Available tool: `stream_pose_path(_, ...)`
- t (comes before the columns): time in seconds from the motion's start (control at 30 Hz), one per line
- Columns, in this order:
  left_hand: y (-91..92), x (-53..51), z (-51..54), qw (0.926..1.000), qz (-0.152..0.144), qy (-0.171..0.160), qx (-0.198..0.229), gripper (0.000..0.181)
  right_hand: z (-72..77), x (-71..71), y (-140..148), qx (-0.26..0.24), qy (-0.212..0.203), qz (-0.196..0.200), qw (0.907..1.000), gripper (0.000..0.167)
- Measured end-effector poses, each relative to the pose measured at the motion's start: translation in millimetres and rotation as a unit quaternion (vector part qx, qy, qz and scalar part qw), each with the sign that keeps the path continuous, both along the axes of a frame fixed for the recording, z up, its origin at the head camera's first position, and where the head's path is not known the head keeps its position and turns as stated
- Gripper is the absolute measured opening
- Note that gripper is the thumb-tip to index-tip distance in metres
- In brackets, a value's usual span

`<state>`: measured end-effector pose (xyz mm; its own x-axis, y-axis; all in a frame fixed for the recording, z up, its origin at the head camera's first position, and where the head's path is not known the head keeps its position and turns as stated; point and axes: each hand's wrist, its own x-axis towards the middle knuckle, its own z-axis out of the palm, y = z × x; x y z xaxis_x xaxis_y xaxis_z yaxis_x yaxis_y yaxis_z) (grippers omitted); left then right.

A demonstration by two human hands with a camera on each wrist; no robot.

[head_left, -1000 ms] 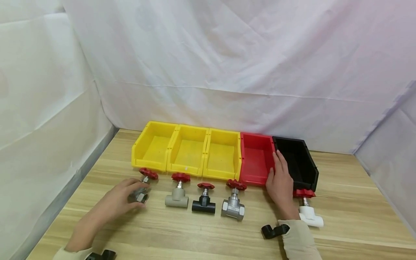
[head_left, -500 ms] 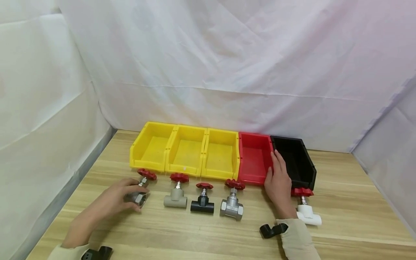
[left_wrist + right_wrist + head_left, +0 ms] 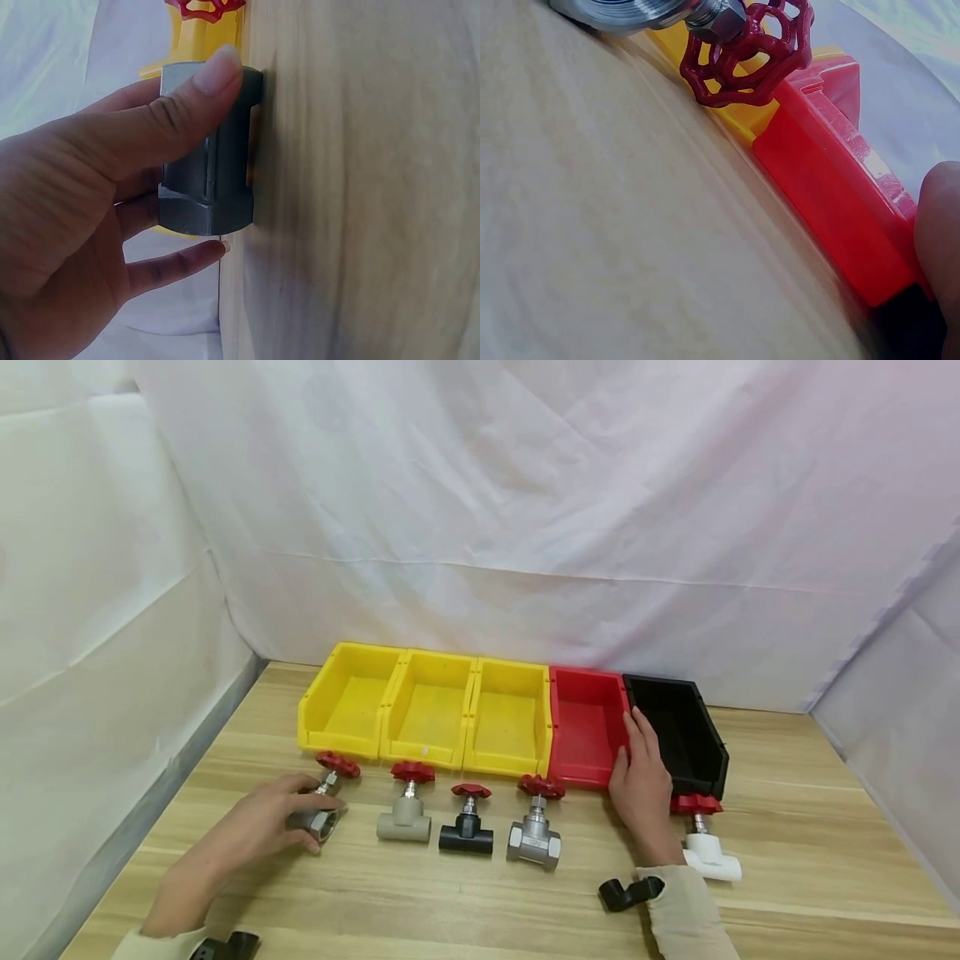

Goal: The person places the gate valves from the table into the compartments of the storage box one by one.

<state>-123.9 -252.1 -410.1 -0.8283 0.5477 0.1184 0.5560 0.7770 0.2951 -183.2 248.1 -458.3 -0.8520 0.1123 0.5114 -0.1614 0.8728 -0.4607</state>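
Note:
At the left of the row, my left hand (image 3: 258, 822) grips a metal globe valve (image 3: 318, 820) by its body. In the left wrist view, my thumb lies across the grey valve body (image 3: 206, 176), with other fingers behind it. Its red handwheel (image 3: 338, 765) leans toward the yellow bins. My right hand (image 3: 643, 781) rests with extended fingers where the red bin (image 3: 588, 727) meets the black bin (image 3: 675, 735). The right wrist view shows only part of that hand (image 3: 939, 232), against the red bin's front.
Three yellow bins (image 3: 427, 752) adjoin the red one. Before the bins stand a beige valve (image 3: 405, 820), a black valve (image 3: 467, 835), another metal valve (image 3: 535, 842) and a white valve (image 3: 708, 857), all with red handwheels. White cloth (image 3: 480, 510) hangs behind.
The head view has shifted a little. My left hand and the metal valve have moved slightly left and nearer to me. My right hand stays on the bins.

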Motion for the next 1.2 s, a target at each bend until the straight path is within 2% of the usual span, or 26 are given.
stream_pose_path(0.2, 0.0, -0.9, -3.6, 1.0, 0.004, -0.003, 0.003, 0.055, -0.9, -0.8, 1.0, 0.003, 0.003, 0.0, 1.0, 0.06)
stream_pose_path(0.67, 1.5, -2.6, -0.8, 1.0, 0.003, -0.006, -0.007, 0.054, 0.9, 0.4, 0.0, 0.0, 0.012, 0.001, 0.9999, 0.059)
stream_pose_path(0.87, 2.3, -3.3, -2.2, 0.9999, -0.01, 0.005, 0.001, 0.052, -3.4, 4.8, 1.3, -0.004, 0.008, -0.005, 0.9999, 0.058)
stream_pose_path(1.2, 2.8, -4.5, -3.8, 0.9999, -0.001, 0.002, 0.015, 0.053, -0.3, 0.9, 1.5, -0.003, 0.02, 0.004, 0.9998, 0.059)
